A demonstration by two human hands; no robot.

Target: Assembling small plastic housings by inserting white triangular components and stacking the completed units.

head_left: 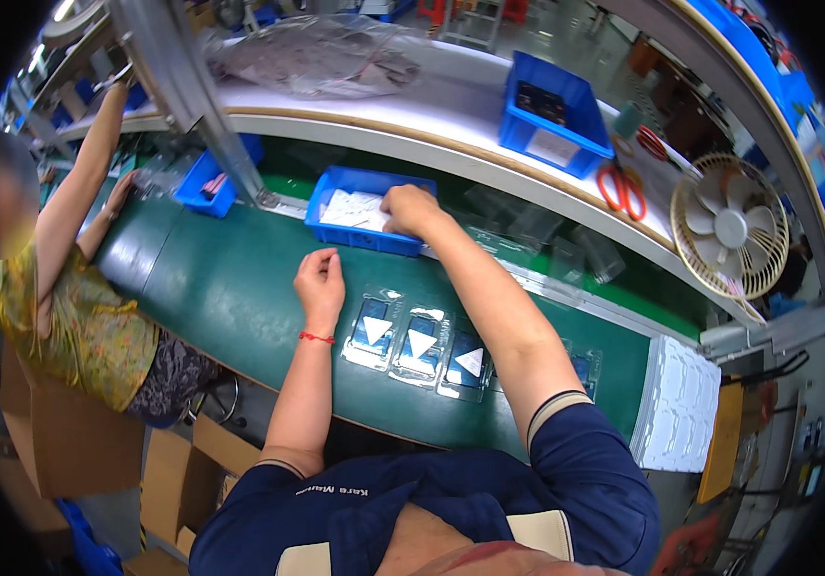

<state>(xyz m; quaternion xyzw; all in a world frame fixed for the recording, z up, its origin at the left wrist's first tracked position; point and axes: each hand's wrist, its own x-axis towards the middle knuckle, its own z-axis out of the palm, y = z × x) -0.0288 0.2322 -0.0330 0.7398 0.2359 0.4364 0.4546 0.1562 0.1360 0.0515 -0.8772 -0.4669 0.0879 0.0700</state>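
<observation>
My right hand (411, 209) reaches into a blue bin (378, 240) holding white paper-like pieces (355, 209). Its fingertips are down among those pieces, so whether they grip one is hidden. Just in front of the bin, my left hand (319, 280) hovers over the green table with its fingers curled in; anything inside them cannot be seen. To the right of it lies a row of clear plastic trays (371, 332), each with a dark blue flat piece bearing a white triangle. My right forearm covers part of the row.
A stack of white moulded trays (679, 403) stands at the right table end. On the shelf are a blue bin (557, 110), orange-handled scissors (621, 190), a fan (729, 228) and a plastic bag (321, 58). A co-worker (76, 307) sits at left, near a small blue bin (203, 184).
</observation>
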